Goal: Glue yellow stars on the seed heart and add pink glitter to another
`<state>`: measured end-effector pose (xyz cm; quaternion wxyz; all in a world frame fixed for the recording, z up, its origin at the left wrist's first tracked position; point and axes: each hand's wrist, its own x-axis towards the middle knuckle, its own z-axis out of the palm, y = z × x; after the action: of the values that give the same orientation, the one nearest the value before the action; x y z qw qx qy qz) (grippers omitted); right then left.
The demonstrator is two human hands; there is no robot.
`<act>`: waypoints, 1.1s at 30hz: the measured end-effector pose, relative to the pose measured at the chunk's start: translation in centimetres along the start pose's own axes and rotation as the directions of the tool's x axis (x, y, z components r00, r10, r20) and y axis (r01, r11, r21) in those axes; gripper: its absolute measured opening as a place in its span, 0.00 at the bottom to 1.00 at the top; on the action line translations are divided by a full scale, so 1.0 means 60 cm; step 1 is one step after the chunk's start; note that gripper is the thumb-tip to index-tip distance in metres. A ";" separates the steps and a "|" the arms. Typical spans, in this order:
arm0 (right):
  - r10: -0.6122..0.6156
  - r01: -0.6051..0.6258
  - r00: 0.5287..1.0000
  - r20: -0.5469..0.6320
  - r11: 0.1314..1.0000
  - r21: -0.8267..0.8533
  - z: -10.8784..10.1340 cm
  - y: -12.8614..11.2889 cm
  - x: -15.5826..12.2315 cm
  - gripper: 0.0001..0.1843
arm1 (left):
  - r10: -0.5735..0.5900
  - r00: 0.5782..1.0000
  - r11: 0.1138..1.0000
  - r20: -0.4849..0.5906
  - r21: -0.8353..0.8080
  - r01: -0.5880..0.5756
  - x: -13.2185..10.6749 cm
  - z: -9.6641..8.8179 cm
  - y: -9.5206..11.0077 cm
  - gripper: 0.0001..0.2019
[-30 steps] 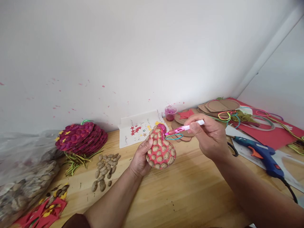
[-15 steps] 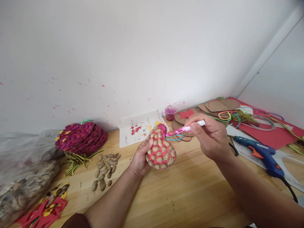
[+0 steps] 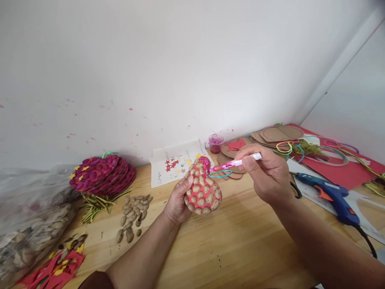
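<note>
My left hand (image 3: pixel 179 197) is closed on the left edge of a gourd-shaped craft piece (image 3: pixel 203 192), held up above the table. Peanut shells cover its red face, and its top right is coated in magenta paint. In my right hand (image 3: pixel 269 172) a white-handled paintbrush (image 3: pixel 237 163), smeared with pink, is pinched between thumb and fingers. Its tip touches the piece's neck on the right side. A turquoise cord loop (image 3: pixel 222 174) shows just right of the neck. Behind stands a clear plastic cup (image 3: pixel 216 143) of magenta paint.
Left are stacked purple-painted pieces (image 3: pixel 102 174), loose peanuts (image 3: pixel 132 212) and a plastic bag (image 3: pixel 33 228) of shells. A paper sheet (image 3: pixel 159 174) with star cutouts lies behind my left hand. On the right are cardboard shapes (image 3: pixel 276 134), red paper (image 3: pixel 345 168) and a blue glue gun (image 3: pixel 333 196).
The craft piece has shifted very slightly left. The brush tip stays against the neck's right side, and both hands keep their holds.
</note>
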<state>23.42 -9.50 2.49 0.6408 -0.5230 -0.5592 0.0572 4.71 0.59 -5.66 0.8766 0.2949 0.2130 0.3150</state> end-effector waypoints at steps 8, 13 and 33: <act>-0.015 0.015 1.000 0.002 1.000 -0.026 0.001 -0.001 0.000 0.13 | -0.001 1.000 1.000 0.009 -0.001 0.001 0.001 -0.003 0.000 0.18; -0.001 -0.001 0.999 -0.038 0.999 -0.035 0.001 0.001 0.001 0.15 | -0.001 1.000 1.000 0.031 -0.020 0.002 0.001 -0.003 -0.001 0.16; 0.065 -0.065 0.998 -0.002 0.995 0.073 -0.005 0.016 -0.001 0.13 | 0.019 1.000 1.000 0.017 -0.015 -0.019 0.001 0.000 0.000 0.18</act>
<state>24.10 -9.29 1.79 0.6585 -0.5172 -0.5380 0.0974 4.76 0.60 -5.67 0.8776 0.2933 0.2002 0.3221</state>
